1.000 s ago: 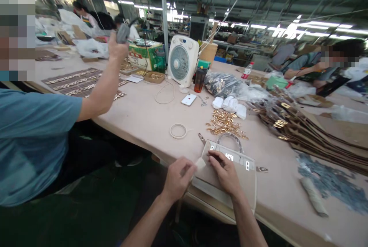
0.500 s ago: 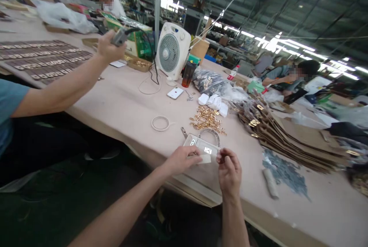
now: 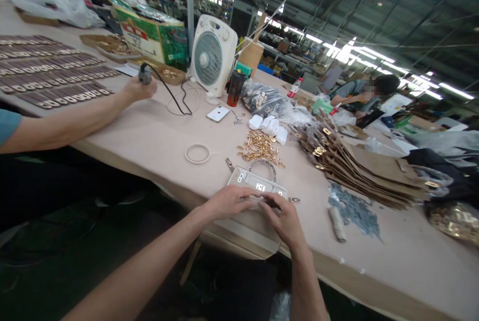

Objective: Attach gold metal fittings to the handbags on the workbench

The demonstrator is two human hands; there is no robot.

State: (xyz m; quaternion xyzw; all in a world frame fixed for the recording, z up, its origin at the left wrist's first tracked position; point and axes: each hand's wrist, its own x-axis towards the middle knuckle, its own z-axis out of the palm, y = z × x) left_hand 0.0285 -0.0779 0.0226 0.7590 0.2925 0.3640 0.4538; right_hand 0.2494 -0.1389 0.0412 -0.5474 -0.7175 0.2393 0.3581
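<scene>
**Left hand (image 3: 234, 202) and right hand (image 3: 283, 217) close together over a pale bag (image 3: 257, 230)**

The person's left hand lies across the bag from eight o'clock, fingers stretched forward; the right curls in from four o'clock, its thumb and fingers bent. Their fingertips nearly meet over the bag's middle. Whether they touch, or pinch something small between them, cannot be told, as the fingers hide the spot.

The bag lies at the near edge of the table (image 3: 164, 140), its top toward twelve o'clock. Much of it looks already assembled: a film-wrapped handle (image 3: 275, 173) arches from the top, and a bright centre plate (image 3: 260, 187) and left plate (image 3: 240, 177) sit on the upper panel. Apparently unfinished are the left strap tab (image 3: 229, 164) and right strap tab (image 3: 295, 200), which stick out loose at eleven and two o'clock. How the front is fastened is hidden.

Around the bag, a heap of gold fittings (image 3: 258, 146) lies at twelve o'clock, a pale ring-shaped coil (image 3: 197, 154) at ten, stacked brown panels (image 3: 368, 169) at two, and blue-grey scraps (image 3: 355, 214) at three. Farther off at ten, a co-worker's hand (image 3: 139, 89) grips a corded grey tool (image 3: 145, 75).
</scene>
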